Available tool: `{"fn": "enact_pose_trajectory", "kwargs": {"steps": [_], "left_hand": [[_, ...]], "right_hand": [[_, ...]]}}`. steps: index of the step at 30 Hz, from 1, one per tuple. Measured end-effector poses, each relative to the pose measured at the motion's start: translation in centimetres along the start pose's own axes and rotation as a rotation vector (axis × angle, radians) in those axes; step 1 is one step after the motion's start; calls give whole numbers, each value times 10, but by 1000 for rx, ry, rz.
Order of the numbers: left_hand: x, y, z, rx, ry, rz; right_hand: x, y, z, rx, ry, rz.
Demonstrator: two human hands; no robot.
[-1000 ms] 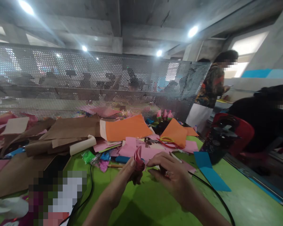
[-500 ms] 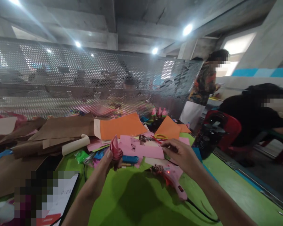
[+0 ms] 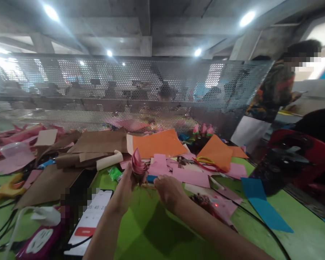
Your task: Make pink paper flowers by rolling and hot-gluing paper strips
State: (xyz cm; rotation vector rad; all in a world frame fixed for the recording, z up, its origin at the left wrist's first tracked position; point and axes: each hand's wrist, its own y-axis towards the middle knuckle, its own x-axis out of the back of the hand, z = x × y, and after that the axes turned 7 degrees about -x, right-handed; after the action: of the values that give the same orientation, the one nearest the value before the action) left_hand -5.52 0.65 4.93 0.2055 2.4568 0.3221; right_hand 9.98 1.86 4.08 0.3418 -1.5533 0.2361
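Note:
My left hand (image 3: pixel 125 189) is closed around the base of a pink paper flower (image 3: pixel 138 163), which stands upright with layered petals. To its right my right hand (image 3: pixel 168 191) has its fingers curled together in front of a blue packet (image 3: pixel 151 178); whether they grip it or something small is hidden. Behind my right forearm lies a pink glue gun (image 3: pixel 219 206) with a red light on, partly covered by the arm. Scissors with red and yellow handles (image 3: pixel 206 161) rest among pink paper pieces (image 3: pixel 191 176) beyond my hands.
A phone (image 3: pixel 93 216) and a purple power socket (image 3: pixel 38 242) sit at the left on the green table (image 3: pixel 141 234). Brown paper (image 3: pixel 100 142) and orange sheets (image 3: pixel 157 144) line the back, before a perforated metal screen (image 3: pixel 124 83). A person (image 3: pixel 278 86) stands at the right.
My right hand has moved left from the papers by the scissors to beside the flower, its fingers now curled. The view has turned left. My left hand still holds the flower.

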Motion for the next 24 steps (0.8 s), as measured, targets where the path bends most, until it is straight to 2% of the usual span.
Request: {"fn": "enact_pose_trajectory", "kwargs": {"steps": [5,12,15,18,19,21,24], "left_hand": [[1,0,1,17,-46,-41],[5,2,8,21,17,48],[7,2,8,-12,97,79],[8,2,8,16,188,64],[7,2,9,39,214,58],[5,2,13,61,235,47],[1,2,21,42,204,45]], "right_hand": [[-4,0,-4,-29,-54,27],[6,-20,-22,59,19,3],[20,-30,-37,59,327,29],[34,-40,-52,-30,770,84],[39,-44,-56,-14,921,102],[47,-52,-60,-18,1144,41],[52,-64,-60,-67,1300,-128]]}}
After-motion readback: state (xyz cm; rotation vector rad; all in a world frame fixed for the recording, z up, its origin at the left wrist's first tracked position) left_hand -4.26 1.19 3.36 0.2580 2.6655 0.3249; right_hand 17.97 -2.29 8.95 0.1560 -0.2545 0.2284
